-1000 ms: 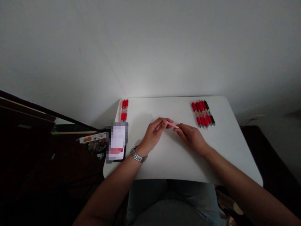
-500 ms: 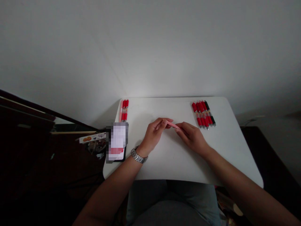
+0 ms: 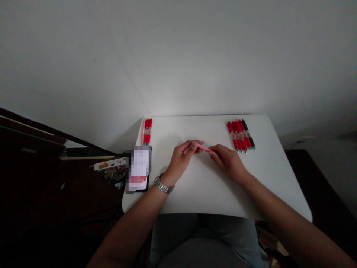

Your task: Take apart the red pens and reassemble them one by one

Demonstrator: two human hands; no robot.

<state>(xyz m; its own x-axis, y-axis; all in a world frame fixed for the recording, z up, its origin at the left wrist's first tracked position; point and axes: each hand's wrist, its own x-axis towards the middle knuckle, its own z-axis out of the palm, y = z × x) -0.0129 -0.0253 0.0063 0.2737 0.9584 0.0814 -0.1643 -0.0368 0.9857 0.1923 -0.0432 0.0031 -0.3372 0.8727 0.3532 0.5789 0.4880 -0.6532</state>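
A slim pink pen [image 3: 202, 147] is held over the middle of the white table [image 3: 192, 190], slanting down to the right. My left hand [image 3: 187, 152], with a metal-band watch at the wrist, is closed on its left end. The fingers of my right hand [image 3: 225, 160] pinch its other end. Both ends are partly hidden by the fingers. To the right of my right hand lies a row of several red pens [image 3: 237, 137], with a black pen [image 3: 249, 134] at its right side.
Two red pens [image 3: 148, 131] and a pink strip-like item [image 3: 143, 132] lie at the table's far left corner. Below them, a phone [image 3: 139, 167] with a blurred screen rests along the left edge. A grey wall [image 3: 189, 67] stands behind the table.
My right fingers have shifted very slightly at the pink pen's end. Both hands stay in nearly the same place, and the other pens have not moved.
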